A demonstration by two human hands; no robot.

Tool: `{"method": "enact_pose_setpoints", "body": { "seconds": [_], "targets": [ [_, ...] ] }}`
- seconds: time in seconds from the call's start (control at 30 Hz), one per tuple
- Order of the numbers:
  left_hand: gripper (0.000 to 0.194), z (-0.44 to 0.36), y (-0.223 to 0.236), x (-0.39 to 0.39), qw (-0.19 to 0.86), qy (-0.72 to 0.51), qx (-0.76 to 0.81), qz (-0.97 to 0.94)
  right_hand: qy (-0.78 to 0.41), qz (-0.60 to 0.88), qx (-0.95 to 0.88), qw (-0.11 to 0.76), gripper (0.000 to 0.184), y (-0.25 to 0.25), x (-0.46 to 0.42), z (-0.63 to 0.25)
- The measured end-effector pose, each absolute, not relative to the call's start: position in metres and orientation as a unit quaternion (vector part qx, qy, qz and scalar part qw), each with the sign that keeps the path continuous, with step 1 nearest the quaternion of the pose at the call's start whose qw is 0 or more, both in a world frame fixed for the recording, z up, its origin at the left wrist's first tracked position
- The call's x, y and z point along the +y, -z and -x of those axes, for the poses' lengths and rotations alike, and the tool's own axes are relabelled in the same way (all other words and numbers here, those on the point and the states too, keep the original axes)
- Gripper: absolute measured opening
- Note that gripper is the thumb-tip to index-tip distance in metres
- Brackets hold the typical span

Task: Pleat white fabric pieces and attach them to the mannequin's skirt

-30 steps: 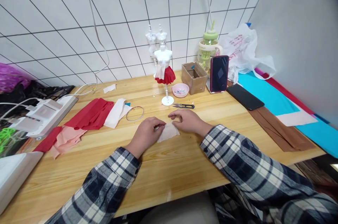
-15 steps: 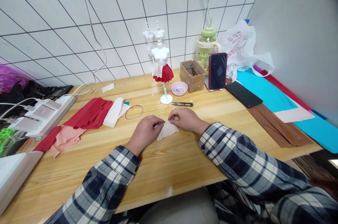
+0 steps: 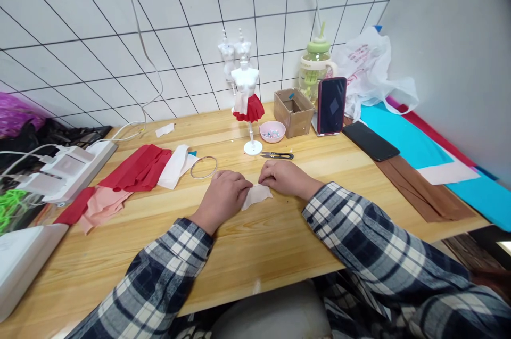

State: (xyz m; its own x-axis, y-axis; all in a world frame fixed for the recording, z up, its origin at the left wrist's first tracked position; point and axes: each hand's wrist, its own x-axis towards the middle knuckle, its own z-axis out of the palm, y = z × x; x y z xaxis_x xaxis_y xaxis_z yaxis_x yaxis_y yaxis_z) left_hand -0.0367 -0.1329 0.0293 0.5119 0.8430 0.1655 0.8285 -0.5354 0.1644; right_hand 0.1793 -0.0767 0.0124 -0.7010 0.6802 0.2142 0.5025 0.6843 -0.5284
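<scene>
A small piece of white cloth (image 3: 256, 197) lies on the wooden table between my hands. My left hand (image 3: 225, 195) pinches its upper left edge, thumb and fingers pressed together. At the upper right edge, my right hand (image 3: 285, 178) has its fingers closed on the same cloth. Just beyond my right hand lie black thread snips (image 3: 277, 156). Behind them stands a small white dress form (image 3: 245, 81) wearing a red skirt (image 3: 249, 109) with a strip of white cloth over its front. A thin metal ring (image 3: 203, 167) rests beyond my left hand.
A pink bowl of pins or beads (image 3: 272, 132), a cardboard box (image 3: 293, 115) and a propped phone (image 3: 332, 106) stand behind. Red cloth (image 3: 139, 168) and a power strip (image 3: 75, 174) lie left. Another phone (image 3: 371, 141), brown cloth (image 3: 423, 190) and blue cloth (image 3: 407, 134) lie right.
Both hands keep hold of the white cloth, with its upper edge pinched at both sides. The view has shifted slightly; nothing else has visibly moved on the table.
</scene>
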Motion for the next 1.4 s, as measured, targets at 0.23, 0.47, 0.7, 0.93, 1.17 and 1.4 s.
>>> {"method": "enact_pose_setpoints", "body": {
  "seconds": [0.23, 0.47, 0.7, 0.93, 1.17, 1.4],
  "targets": [
    [0.023, 0.034, -0.039, -0.138, -0.02, -0.088, 0.455, -0.886, -0.17, 0.334, -0.914, 0.153, 0.021, -0.023, -0.082, -0.181],
    [0.022, 0.032, -0.049, -0.14, -0.056, -0.041, 0.428, -0.901, -0.075, 0.358, -0.929, 0.064, 0.031, -0.04, -0.092, -0.187],
    [0.023, 0.035, -0.046, -0.14, -0.052, -0.03, 0.42, -0.906, -0.079, 0.356, -0.925, 0.109, 0.042, -0.039, -0.09, -0.187],
    [0.022, 0.035, -0.045, -0.142, -0.055, -0.024, 0.424, -0.904, -0.107, 0.411, -0.9, 0.094, 0.031, -0.033, -0.085, -0.187],
    [0.023, 0.033, -0.044, -0.141, -0.071, -0.03, 0.403, -0.912, -0.126, 0.461, -0.867, 0.142, 0.019, -0.023, -0.087, -0.175],
    [0.034, 0.039, -0.041, -0.139, 0.004, -0.153, 0.47, -0.869, -0.18, 0.415, -0.868, 0.205, 0.008, -0.021, -0.087, -0.172]
  ]
}}
